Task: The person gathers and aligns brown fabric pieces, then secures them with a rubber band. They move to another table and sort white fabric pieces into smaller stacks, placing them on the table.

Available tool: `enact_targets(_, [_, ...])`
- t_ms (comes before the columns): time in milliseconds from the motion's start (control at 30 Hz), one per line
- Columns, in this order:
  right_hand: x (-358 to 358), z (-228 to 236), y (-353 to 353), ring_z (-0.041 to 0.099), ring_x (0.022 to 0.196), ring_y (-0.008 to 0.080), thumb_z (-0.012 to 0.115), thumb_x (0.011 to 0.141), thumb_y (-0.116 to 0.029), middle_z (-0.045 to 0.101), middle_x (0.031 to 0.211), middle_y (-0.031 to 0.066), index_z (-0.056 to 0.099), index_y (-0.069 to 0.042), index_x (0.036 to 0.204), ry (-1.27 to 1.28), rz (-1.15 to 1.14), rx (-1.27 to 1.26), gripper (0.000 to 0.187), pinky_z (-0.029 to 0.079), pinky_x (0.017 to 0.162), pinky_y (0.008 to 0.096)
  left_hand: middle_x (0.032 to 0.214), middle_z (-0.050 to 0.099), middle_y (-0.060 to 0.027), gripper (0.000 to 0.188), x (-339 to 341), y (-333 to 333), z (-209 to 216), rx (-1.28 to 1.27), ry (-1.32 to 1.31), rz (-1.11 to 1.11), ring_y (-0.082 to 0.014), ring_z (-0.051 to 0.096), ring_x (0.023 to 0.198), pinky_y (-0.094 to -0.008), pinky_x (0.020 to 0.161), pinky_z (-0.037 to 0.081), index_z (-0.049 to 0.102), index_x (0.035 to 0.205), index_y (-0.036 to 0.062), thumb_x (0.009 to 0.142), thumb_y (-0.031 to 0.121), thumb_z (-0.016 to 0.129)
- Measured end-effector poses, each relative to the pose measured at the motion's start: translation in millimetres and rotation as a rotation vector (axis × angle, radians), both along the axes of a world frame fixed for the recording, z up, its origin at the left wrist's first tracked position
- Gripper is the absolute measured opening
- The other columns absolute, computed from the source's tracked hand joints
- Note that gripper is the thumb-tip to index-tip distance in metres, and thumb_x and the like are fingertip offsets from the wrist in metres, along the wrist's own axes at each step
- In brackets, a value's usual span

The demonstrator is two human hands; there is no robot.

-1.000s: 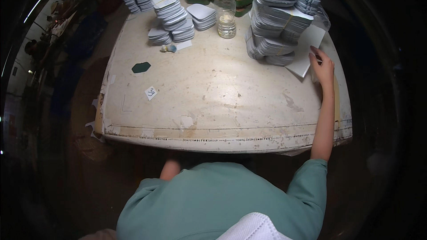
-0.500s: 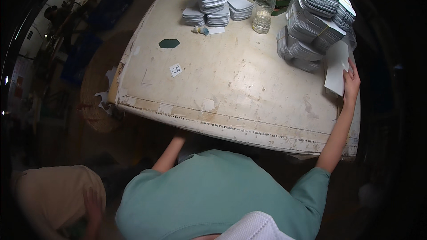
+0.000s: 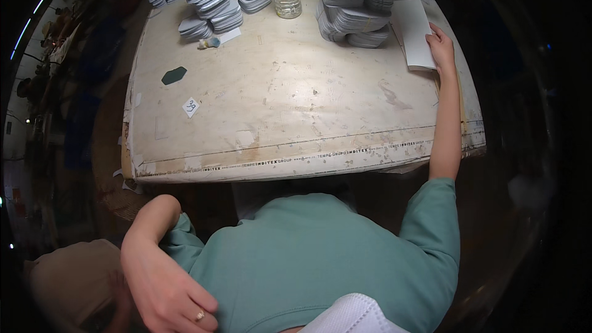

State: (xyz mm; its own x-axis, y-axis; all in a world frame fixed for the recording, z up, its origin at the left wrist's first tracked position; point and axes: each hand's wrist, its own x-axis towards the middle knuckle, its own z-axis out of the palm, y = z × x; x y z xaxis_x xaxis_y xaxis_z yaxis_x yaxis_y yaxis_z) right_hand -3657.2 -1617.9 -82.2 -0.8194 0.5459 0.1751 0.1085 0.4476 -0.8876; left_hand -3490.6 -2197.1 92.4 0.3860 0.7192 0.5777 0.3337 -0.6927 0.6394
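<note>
At the right edge of the table my right hand (image 3: 441, 49) is closed on a white sheet (image 3: 413, 34), thumb on top and fingers at its outer side. A further layer shows under the sheet's left edge, so it may be more than one sheet. My left hand (image 3: 169, 299) is raised in front of my chest at the lower left, a ring on one finger. Its fingers are curled in, and the fingertips are hidden. Just left of the sheet stand tall banded stacks of grey-white shaped pieces (image 3: 354, 18).
The worn covered table (image 3: 296, 111) bears a clear bottle (image 3: 287, 1), smaller piled pieces (image 3: 206, 0), a dark green hexagonal piece (image 3: 174, 75), a marked white paper square (image 3: 190, 107) and a small crumpled item (image 3: 208, 43). Another person in beige (image 3: 74, 277) is at lower left.
My left hand has come up from under the table's front edge to my chest. The view has shifted, so the table things appear farther left and higher. My right hand keeps the sheet.
</note>
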Motion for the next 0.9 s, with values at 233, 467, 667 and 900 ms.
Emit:
enact_targets(233, [7.3,3.4,17.4,0.064,0.093,0.0141,0.058,0.086,-0.003,0.067,0.109,0.0152,0.055,0.004,0.129,0.212,-0.14,-0.128,0.044,0.048,0.083,0.0235,0.065,0.055,-0.0025,0.011,38.3,35.6,22.1,-0.016,-0.005,-0.042,-0.0182,0.054,0.063,-0.0354,0.061,0.04,0.053,0.071,0.0124,0.08,0.018,0.057])
enact_targets(467, [9.6,6.2,22.9,0.064,0.09,0.0137,0.058,0.086,-0.003,0.068,0.106,0.0142,0.054,0.003,0.13,0.2,-0.093,-0.143,0.044,0.048,0.082,0.0234,0.064,0.055,-0.002,0.015,36.8,38.5,24.4,0.023,0.037,-0.064,-0.0176,0.054,0.063,-0.0357,0.063,0.041,0.054,0.068,0.0095,0.08,0.017,0.057])
enact_targets(667, [4.4,-3.2,9.3,0.059,0.087,0.0108,0.058,0.088,-0.005,0.065,0.101,0.0082,0.057,0.001,0.127,0.162,0.032,-0.264,0.039,0.046,0.079,0.0215,0.076,0.058,-0.001,0.01,-9.5,35.8,25.7,-0.022,0.146,0.009,-0.0097,0.051,0.063,-0.0247,0.064,0.039,0.064,0.084,0.0107,0.088,0.01,0.055])
enact_targets(900, [-5.7,-10.2,-6.5,0.064,0.104,0.0163,0.059,0.09,-0.013,0.069,0.113,0.0088,0.066,-0.008,0.12,0.082,-0.01,0.272,0.03,0.046,0.091,0.0278,0.098,0.065,-0.0076,0.04,-133.4,6.7,-20.7,-0.012,0.002,0.955,-0.0157,0.063,0.086,-0.03,0.072,0.05,0.053,0.117,0.0009,0.081,0.009,0.07])
